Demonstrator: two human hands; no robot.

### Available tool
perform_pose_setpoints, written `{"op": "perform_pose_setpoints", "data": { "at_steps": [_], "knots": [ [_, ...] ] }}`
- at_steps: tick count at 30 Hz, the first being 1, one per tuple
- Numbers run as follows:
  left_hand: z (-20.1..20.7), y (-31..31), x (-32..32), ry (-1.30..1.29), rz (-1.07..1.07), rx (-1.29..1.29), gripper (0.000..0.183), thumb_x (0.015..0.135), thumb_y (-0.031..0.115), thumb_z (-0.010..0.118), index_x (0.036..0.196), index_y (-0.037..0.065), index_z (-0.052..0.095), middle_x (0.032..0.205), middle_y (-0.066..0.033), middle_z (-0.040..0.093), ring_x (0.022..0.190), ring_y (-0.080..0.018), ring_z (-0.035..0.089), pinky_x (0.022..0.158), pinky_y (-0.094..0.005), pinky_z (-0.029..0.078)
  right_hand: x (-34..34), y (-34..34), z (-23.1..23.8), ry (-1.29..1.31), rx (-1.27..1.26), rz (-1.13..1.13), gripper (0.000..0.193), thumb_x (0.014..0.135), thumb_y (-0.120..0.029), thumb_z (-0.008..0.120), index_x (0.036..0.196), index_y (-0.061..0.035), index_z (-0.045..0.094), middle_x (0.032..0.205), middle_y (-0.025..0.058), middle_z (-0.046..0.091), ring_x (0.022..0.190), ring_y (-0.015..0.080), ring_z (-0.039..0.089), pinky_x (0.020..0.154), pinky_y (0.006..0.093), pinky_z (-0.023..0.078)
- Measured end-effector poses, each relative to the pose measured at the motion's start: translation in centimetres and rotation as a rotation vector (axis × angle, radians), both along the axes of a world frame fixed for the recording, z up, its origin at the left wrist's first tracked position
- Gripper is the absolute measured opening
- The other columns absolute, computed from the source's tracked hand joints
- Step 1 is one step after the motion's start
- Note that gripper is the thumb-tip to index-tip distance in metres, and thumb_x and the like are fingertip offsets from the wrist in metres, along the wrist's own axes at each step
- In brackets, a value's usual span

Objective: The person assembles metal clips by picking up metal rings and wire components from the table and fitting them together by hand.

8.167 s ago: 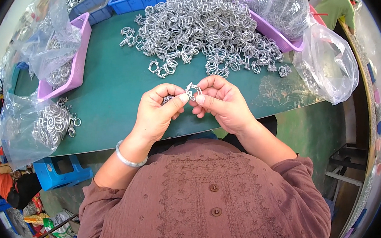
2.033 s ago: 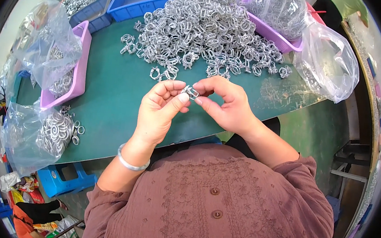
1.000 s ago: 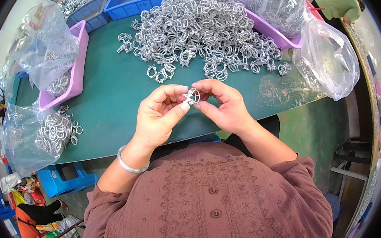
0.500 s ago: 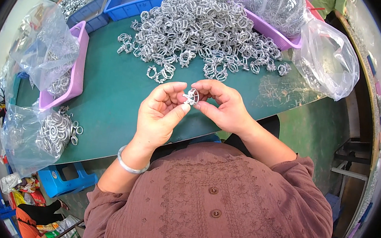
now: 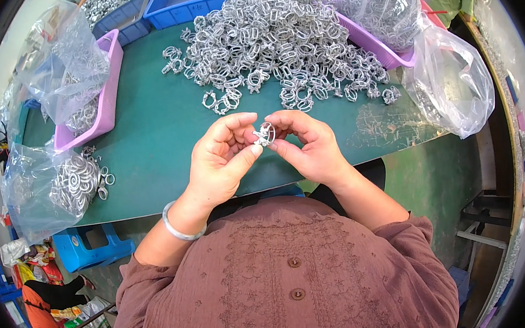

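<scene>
A small metal clamp (image 5: 265, 134) is held between the 2 hands, above the counter (image 5: 142, 147) toward its front edge. The right hand (image 5: 314, 146) pinches its ring with thumb and index finger. The left hand (image 5: 218, 157) has its thumb tip against the clamp's lower left, index finger raised clear — whether its curled fingers grip as well, I cannot tell.

About 2 seconds ago the clamp showed its narrow side; now its round opening faces up, and the left index fingertip has drawn away. The right hand therefore seems to carry most of the hold. The large pile of clamps (image 5: 273, 40) — toward the counter's back edge — looks unchanged.
</scene>
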State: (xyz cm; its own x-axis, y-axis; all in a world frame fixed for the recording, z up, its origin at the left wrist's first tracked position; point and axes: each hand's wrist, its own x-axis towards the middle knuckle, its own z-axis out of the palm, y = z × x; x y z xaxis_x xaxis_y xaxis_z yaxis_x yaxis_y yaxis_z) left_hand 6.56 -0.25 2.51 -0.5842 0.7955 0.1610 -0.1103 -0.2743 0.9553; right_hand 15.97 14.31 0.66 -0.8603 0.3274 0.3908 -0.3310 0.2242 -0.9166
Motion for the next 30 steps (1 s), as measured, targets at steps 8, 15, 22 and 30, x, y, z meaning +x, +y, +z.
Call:
{"op": "perform_pose_setpoints", "data": {
  "at_steps": [8,15,22,30],
  "knots": [
    [-0.7,-0.1,-0.4,0.029,-0.007,0.010,0.029,0.081,-0.007,0.054,0.109,-0.001,0.053,0.094,-0.0043,0.056,0.087,-0.0100,0.054,0.077,-0.0216,0.044,0.0,0.2,-0.2,0.027,0.057,-0.021,0.029,0.074,0.004,0.063,0.102,-0.0010,0.056,0.089,0.0053,0.060,0.073,0.0112,0.059,0.067,0.0248,0.049],
    [-0.9,-0.1,-0.7,0.007,-0.019,-0.016,0.030,0.082,-0.006,0.054,0.111,-0.001,0.053,0.095,-0.0042,0.057,0.087,-0.0101,0.054,0.078,-0.0222,0.045,0.1,0.5,0.1,0.031,0.147,-0.038,0.028,0.073,0.002,0.064,0.100,-0.0006,0.055,0.087,0.0066,0.059,0.073,0.0130,0.059,0.067,0.0258,0.049],
    [-1.0,-0.1,-0.9,-0.082,-0.045,-0.031,0.029,0.083,-0.003,0.055,0.112,-0.001,0.052,0.096,-0.0042,0.057,0.086,-0.0102,0.054,0.077,-0.0229,0.045,0.2,0.4,0.4,0.028,0.161,-0.037,0.028,0.073,0.002,0.065,0.099,-0.0001,0.055,0.088,0.0073,0.059,0.073,0.0138,0.058,0.067,0.0265,0.049],
    [-1.0,0.1,-0.9,-0.135,-0.058,-0.084,0.027,0.086,0.005,0.054,0.112,-0.001,0.052,0.098,-0.0061,0.059,0.084,-0.0106,0.055,0.074,-0.0235,0.046,0.2,0.4,0.4,0.039,0.176,-0.049,0.027,0.073,0.000,0.065,0.098,-0.0009,0.056,0.086,0.0069,0.059,0.074,0.0145,0.059,0.066,0.0261,0.048]
  ]
}}
